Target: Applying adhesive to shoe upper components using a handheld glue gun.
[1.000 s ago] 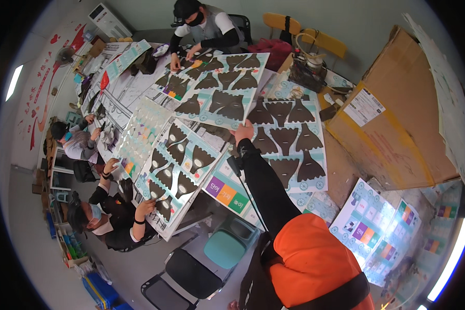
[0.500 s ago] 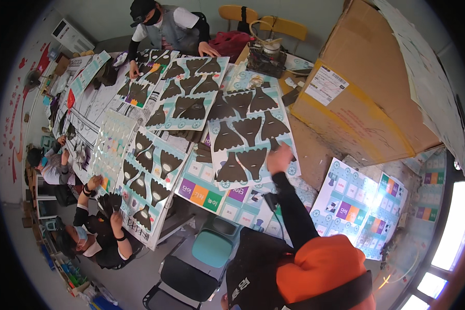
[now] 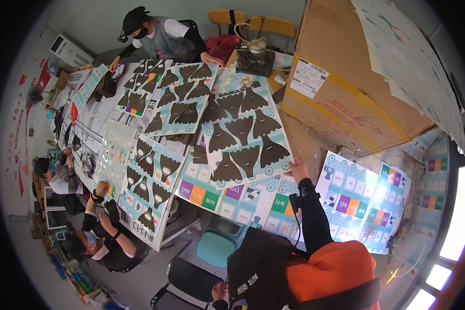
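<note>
My right hand [image 3: 297,168] reaches out on a black sleeve and touches the lower right corner of a pale blue sheet [image 3: 245,139] printed with several black fin shapes. That sheet lies on top of colourful printed board sheets [image 3: 227,194] on the long table. My left hand [image 3: 219,292] is low at the bottom edge, against a black garment [image 3: 258,268]; its fingers are too small to read. An orange garment [image 3: 336,274] covers my shoulder.
More fin sheets [image 3: 178,98] cover the table. A large cardboard box [image 3: 346,98] stands to the right, with board sheets [image 3: 356,196] beside it. Other people work at the far end [image 3: 157,36] and on the left [image 3: 101,232]. A teal chair [image 3: 217,248] sits below the table.
My right hand has drawn back from the middle of the fin sheets to the near right corner of one sheet. The view has swung, bringing the cardboard box more into sight.
</note>
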`<action>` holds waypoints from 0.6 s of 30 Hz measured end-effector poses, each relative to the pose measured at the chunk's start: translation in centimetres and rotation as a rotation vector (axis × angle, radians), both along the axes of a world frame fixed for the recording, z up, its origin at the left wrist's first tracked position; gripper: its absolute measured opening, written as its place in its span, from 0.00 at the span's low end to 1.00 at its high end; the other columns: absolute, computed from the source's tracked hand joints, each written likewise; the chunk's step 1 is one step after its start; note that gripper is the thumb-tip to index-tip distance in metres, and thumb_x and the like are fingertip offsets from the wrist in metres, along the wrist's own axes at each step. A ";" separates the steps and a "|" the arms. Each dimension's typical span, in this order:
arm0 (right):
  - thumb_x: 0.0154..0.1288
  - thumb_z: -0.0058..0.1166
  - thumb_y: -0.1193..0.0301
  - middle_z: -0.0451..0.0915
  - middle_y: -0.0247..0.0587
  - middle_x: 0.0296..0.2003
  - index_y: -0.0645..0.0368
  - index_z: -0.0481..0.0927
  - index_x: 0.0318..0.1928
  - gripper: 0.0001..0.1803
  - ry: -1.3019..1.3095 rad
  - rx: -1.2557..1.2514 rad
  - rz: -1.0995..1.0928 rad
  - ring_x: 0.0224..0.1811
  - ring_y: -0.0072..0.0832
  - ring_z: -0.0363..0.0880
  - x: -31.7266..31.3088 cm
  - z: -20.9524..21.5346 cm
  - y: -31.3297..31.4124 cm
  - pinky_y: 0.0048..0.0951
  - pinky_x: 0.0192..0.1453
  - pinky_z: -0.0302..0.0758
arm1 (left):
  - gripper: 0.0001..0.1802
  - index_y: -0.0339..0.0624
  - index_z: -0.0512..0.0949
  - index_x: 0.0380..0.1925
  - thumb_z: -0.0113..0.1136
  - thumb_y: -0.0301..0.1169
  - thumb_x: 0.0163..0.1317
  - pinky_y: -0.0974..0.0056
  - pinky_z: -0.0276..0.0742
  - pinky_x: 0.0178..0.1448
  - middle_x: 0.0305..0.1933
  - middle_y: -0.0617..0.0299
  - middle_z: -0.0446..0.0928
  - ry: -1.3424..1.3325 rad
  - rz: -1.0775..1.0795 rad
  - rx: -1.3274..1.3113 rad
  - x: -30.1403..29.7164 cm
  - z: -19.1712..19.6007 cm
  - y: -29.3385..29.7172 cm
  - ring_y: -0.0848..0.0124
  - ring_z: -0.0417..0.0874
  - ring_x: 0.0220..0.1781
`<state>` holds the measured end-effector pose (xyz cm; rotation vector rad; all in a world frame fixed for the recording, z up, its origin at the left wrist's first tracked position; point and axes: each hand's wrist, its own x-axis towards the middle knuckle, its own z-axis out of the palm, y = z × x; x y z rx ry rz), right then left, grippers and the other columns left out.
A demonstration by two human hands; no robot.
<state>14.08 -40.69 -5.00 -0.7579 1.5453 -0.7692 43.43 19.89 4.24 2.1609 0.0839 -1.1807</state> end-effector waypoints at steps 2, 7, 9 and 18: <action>0.72 0.53 0.76 0.84 0.41 0.44 0.61 0.79 0.51 0.10 -0.172 -0.033 -0.030 0.41 0.29 0.87 -1.4 -1.0 0.3 0.29 0.30 0.86 | 0.12 0.36 0.76 0.50 0.57 0.30 0.71 0.63 0.82 0.38 0.40 0.55 0.84 -0.006 -0.019 -0.013 0.0 -0.1 -0.1 0.67 0.86 0.37; 0.73 0.50 0.78 0.84 0.39 0.47 0.60 0.78 0.54 0.12 -0.231 -0.099 -0.045 0.42 0.28 0.86 -3.7 -0.6 3.6 0.26 0.34 0.85 | 0.12 0.38 0.80 0.46 0.60 0.33 0.68 0.65 0.79 0.35 0.36 0.57 0.83 -0.146 -0.279 0.042 -1.2 -0.6 1.3 0.71 0.83 0.34; 0.73 0.50 0.79 0.84 0.38 0.47 0.60 0.78 0.54 0.12 -0.261 -0.089 -0.042 0.43 0.28 0.86 -5.5 -0.6 6.3 0.28 0.35 0.86 | 0.11 0.38 0.81 0.44 0.61 0.34 0.68 0.66 0.78 0.34 0.35 0.58 0.83 -0.147 -0.291 0.059 -1.5 -1.0 2.4 0.73 0.82 0.33; 0.72 0.54 0.76 0.85 0.45 0.40 0.60 0.77 0.53 0.12 -0.342 -0.075 -0.115 0.38 0.33 0.87 -18.3 1.4 25.5 0.33 0.37 0.87 | 0.13 0.38 0.77 0.49 0.59 0.33 0.70 0.64 0.80 0.32 0.37 0.53 0.85 0.051 -0.405 -0.029 -2.6 -5.6 7.4 0.67 0.84 0.30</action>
